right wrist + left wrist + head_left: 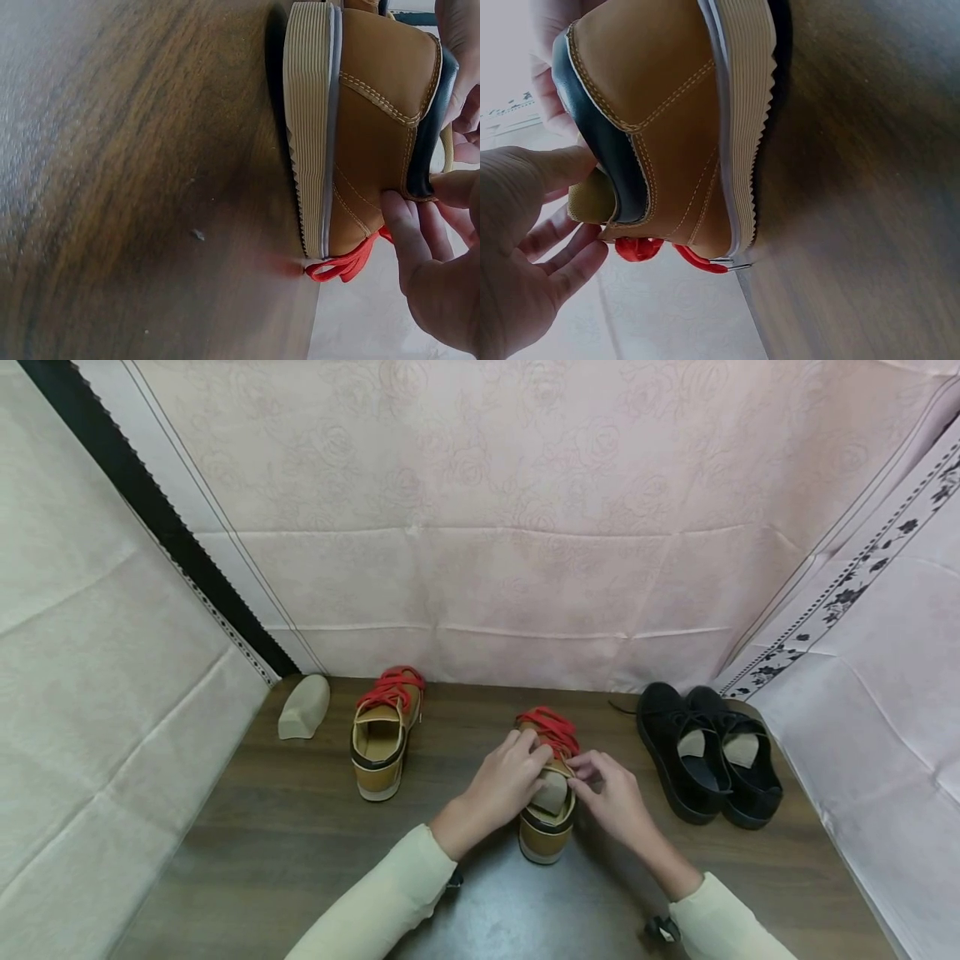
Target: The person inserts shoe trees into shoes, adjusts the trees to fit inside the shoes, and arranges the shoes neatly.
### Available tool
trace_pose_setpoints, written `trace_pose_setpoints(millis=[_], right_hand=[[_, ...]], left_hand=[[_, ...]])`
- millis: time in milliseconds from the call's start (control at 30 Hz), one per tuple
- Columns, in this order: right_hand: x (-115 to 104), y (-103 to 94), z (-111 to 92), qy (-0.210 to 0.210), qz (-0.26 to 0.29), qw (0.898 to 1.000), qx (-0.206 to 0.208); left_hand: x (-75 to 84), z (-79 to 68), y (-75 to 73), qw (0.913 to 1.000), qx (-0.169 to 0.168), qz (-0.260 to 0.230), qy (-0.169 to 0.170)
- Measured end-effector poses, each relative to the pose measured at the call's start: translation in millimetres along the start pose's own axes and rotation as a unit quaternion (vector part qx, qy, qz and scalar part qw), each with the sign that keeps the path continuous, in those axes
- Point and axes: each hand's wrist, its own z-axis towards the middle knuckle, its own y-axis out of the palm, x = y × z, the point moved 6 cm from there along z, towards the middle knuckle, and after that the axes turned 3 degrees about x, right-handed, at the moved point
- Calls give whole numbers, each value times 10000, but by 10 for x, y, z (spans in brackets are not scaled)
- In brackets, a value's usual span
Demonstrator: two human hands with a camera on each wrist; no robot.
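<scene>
A tan shoe point(544, 842) with red laces point(550, 727) stands on the wooden surface between both hands, its heel toward me. At its left side, the left hand point(510, 777) pinches the tongue point(592, 199) near the collar with thumb and fingers. Opposite it, the right hand point(611, 793) pinches the collar edge, its thumb at the inner rim and fingers point(405, 225) along the outer side. A pale shoe insert point(551, 793) sits in the shoe's opening; its front part is hidden inside.
A second tan shoe point(378, 768) with red laces stands to the left. Farther left lies another pale insert point(304, 707). A pair of black shoes point(675, 760), with pale inserts inside, stands at right. Cloth-covered walls point(480, 585) border the wooden surface point(300, 860).
</scene>
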Motion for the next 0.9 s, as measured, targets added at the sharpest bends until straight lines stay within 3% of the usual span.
trace_pose_setpoints(millis=[233,633,900], right_hand=[[41,11,-6,163,261,9994,-137],[33,18,-17,28,235,9997,-112],[23,12,-5,13,220,9997,-139]], left_hand=[[-5,6,15,9998,144,87,118],[-29,23,61,9995,179,250,98],[-6,54,77,9959,349,798,259]])
